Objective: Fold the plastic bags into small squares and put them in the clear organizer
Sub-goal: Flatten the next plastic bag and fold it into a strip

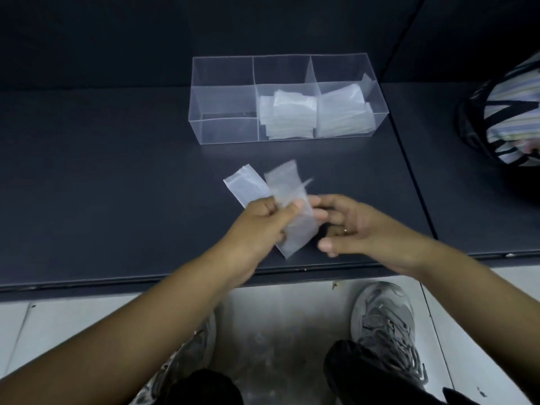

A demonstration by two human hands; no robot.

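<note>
My left hand (pixel 263 222) pinches a translucent plastic bag (pixel 295 226), folded into a long strip, between thumb and fingers just above the dark shelf. A second folded strip (pixel 244 185) lies on the shelf behind it, partly hidden by my left hand. My right hand (pixel 347 226) sits just right of the held bag with fingers relaxed, fingertips near its edge. The clear organizer (pixel 225 95) stands further back; its middle (pixel 289 112) and right (pixel 342 112) compartments hold stacks of folded bags, and the left one shows nothing inside.
A striped bag with black straps (pixel 505 112) rests at the right on the adjoining shelf panel. The shelf's front edge (pixel 175 277) runs below my hands. My two grey shoes (pixel 385 320) stand on the pale floor.
</note>
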